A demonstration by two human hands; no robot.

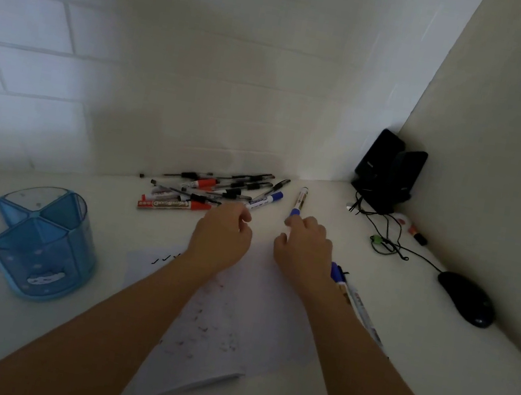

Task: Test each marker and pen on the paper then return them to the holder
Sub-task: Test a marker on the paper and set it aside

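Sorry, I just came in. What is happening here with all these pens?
A person is testing pens and markers on a sheet of paper, which already carries scribbles. The right hand reaches for a blue-ended marker lying alone; its fingertips are at the blue end, but a grip is not clear. The left hand hovers near the pile of pens, fingers loosely curled, nothing seen in it. The blue holder on the left looks empty, and other markers lie beside the right forearm.

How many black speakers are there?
2. Both stand in the far right corner of the desk: the left speaker against the back wall, and the right speaker close beside it. None seems hidden.
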